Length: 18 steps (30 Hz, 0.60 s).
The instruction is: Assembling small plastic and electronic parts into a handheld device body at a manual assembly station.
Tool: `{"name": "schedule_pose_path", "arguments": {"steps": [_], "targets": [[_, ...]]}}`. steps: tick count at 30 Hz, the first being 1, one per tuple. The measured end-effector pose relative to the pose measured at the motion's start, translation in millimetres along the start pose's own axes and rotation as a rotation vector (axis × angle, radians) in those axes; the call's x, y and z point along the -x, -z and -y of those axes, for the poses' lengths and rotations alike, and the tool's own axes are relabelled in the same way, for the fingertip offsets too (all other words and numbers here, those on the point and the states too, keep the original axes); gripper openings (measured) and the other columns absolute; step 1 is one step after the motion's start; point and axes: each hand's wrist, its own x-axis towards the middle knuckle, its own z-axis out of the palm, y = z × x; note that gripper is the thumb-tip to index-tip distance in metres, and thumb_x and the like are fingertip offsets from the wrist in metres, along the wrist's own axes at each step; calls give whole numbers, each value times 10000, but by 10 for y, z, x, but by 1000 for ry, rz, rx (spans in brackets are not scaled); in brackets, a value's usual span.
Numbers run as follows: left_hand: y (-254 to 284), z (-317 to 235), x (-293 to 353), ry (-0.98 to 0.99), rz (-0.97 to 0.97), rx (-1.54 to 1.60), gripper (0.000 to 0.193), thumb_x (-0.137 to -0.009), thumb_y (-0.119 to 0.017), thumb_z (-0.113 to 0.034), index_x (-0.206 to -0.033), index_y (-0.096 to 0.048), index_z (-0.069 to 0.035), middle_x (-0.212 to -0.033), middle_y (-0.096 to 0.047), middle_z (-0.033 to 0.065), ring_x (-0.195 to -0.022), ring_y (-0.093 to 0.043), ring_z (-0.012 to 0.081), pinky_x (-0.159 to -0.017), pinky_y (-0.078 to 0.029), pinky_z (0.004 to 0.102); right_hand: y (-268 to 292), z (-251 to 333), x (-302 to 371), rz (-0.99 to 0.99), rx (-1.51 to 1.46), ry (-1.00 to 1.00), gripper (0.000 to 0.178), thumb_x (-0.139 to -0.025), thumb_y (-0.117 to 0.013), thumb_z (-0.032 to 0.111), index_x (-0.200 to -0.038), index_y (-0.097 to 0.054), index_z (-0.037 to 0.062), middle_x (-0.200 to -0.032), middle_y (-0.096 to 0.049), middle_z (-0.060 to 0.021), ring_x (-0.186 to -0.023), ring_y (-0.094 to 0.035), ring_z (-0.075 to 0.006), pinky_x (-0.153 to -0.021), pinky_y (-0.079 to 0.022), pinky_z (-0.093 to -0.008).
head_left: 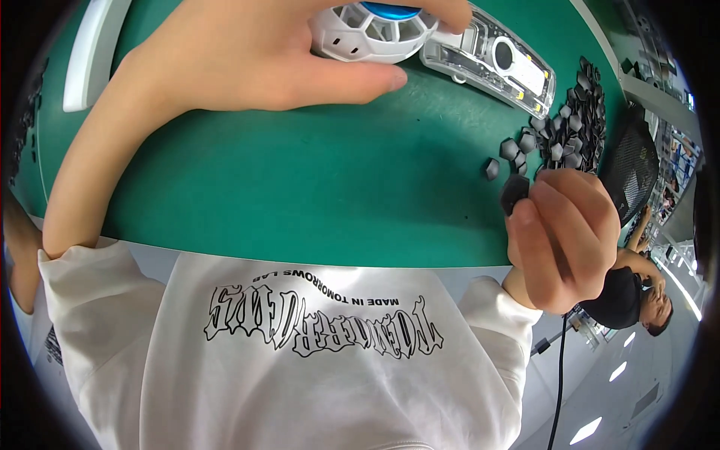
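At the top of the head view, my left hand [240, 60] curls around a white round housing [352, 46] with open slots and a blue centre. Its thumb lies along the near rim, and part of the hand runs out of the picture. Beside the housing is a clear-and-white plastic part [517, 71] with a dark round spot; whether the two are joined I cannot tell. Lower right, my right hand [566, 236] pinches a small black angular piece [514, 193] between thumb and fingers. Just beyond it spreads a heap of similar black pieces [576, 124].
A long white curved part [91, 56] lies at the upper left of the green mat [315, 180]. More dark pieces [24, 124] show at the far left edge. A black mesh container [634, 161] stands right of the heap. Another person [626, 296] is at the right.
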Motion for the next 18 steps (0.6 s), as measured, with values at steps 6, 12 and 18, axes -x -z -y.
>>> {"name": "schedule_pose_path", "arguments": {"steps": [6,12,18], "targets": [[21,-10,-30,-142,16,94,513,-735,-830,-188,-1210,-671,-76,-1068,-644,120,-930,-652,278,-763,-533,365,-72,-60,-51,-49,-207,-78,226,-716,-726,-142,-906,-608,-108,-1037,-663,-280,-781,-687,-378,-566,-591,-433],[-29,17,-41,-232,27,117,551,-718,-815,-144,-1242,-656,-87,-1139,-605,146,-990,-629,327,-799,-525,382,-262,83,-210,-111,-472,-527,210,-763,-682,-179,-959,-640,-115,-1076,-676,-253,-872,-713,-315,-660,-591,-365],[-48,-167,-16,-268,-10,83,489,-748,-785,-148,-1209,-636,-81,-1106,-603,142,-959,-629,333,-787,-511,393,-299,28,-398,-51,-289,-371,269,-781,-700,-183,-1039,-668,-117,-1070,-687,-257,-884,-700,-266,-694,-577,-320]]}}
